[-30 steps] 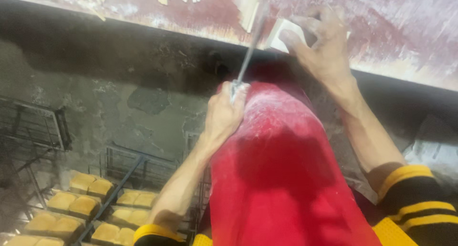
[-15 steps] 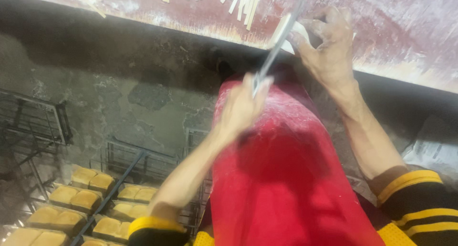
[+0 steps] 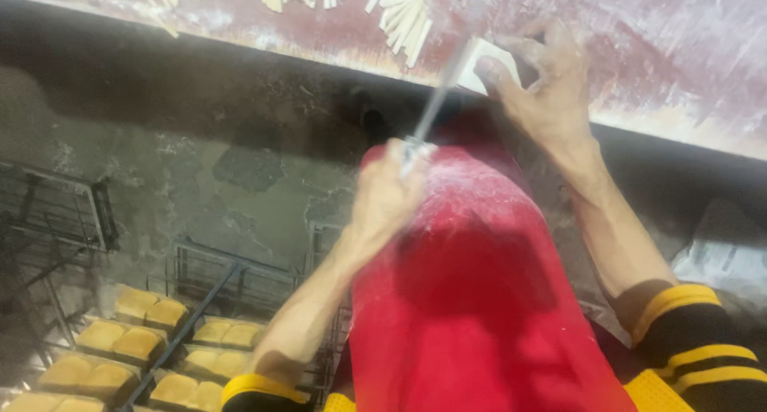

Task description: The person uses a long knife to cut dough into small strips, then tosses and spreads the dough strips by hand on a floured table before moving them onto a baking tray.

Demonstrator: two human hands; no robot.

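My left hand (image 3: 385, 200) grips the handle of a long knife (image 3: 438, 100) whose blade reaches up onto the floury red tabletop (image 3: 655, 52). My right hand (image 3: 543, 84) rests on the table's edge with its fingers around a pale block of dough (image 3: 489, 64) that the blade meets. A pile of thin pale dough strips (image 3: 399, 16) lies just left of the block, and more strips run along the top edge. My red, flour-dusted apron (image 3: 471, 300) fills the lower middle.
Below the table on the left stand wire racks (image 3: 208, 300) holding several golden bread loaves (image 3: 136, 344). The floor (image 3: 200, 180) is dark grey concrete. A pale sack (image 3: 727, 256) sits at the right edge.
The view has shifted down and right. My left hand with the knife has moved right and the blade now slants more steeply toward the block under my right hand.
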